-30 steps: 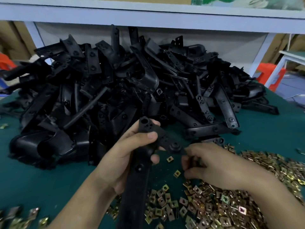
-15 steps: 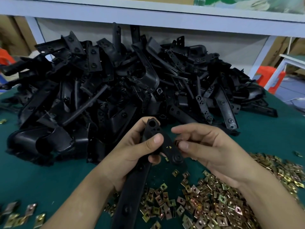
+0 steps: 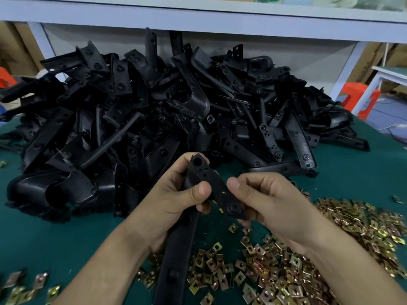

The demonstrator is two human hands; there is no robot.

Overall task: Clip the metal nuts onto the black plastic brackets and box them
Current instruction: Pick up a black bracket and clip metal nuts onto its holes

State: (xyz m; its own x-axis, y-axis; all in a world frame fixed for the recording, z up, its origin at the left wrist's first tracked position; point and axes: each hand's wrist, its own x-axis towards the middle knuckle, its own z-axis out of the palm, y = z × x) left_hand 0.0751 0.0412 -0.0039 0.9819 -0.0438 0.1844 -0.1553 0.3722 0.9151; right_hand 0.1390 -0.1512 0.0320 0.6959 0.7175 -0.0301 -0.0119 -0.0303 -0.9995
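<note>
Fingers, left: the left hand (image 3: pixel 174 208) keeps its thumb and fingers (image 3: pixel 203 209) curled round the upper part of a long black plastic bracket (image 3: pixel 206 172). They are clamped on it, and it sits in much the same place as a second ago.
Fingers, right: the right hand (image 3: pixel 271 201) was down at the desk among the loose nuts a second ago and has since come up to the bracket. Its thumb now lies along the upper edge of the bracket's angled tab. Its fingers (image 3: pixel 243 222) curl under the tab's end and pinch it.
Nut: a small brass-coloured metal clip nut (image 3: pixel 223 192) shows only as a glint on the tab, just beside the right thumb tip. Whether it is pushed fully home cannot be told.
Meaning: the pick looks done and the clipping step seems under way. Boxing has not begun, and no box is in view.
Nut heap: a flat scatter of brass-coloured clip nuts (image 3: pixel 297 260) lies on the green-covered desk (image 3: pixel 55 243), below and to the right of the hands.
Bracket heap: a big pile of black plastic brackets (image 3: pixel 176 111) lies behind the hands, waiting for nuts.
</note>
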